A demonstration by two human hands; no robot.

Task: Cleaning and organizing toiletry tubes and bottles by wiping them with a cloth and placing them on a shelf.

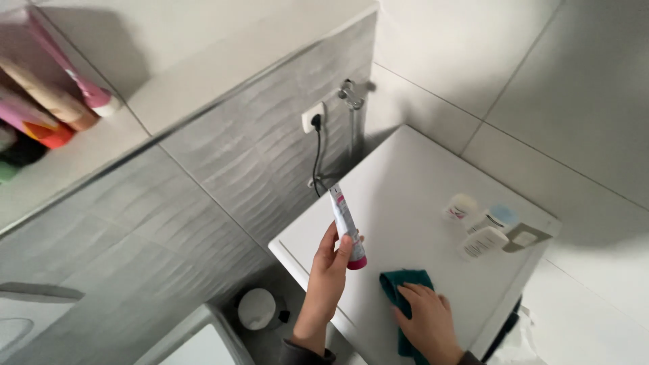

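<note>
Two hands over white washer top (pixel 419 203): left grip (pixel 331 260) closed round tube (pixel 346 226); right (pixel 426 318) flat on cloth (pixel 399 284).

Cloth (pixel 404 287) right of tube (pixel 345 226)

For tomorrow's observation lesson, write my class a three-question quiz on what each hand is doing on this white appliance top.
1. True or false: the left hand holds a tube with a pink cap.
2. What lies under the right hand? A) green cloth B) sponge C) paper towel
3. How many small white containers stand near the far corner of the white top?

Key: 1 true; 2 A, the green cloth; 3 three.
</note>
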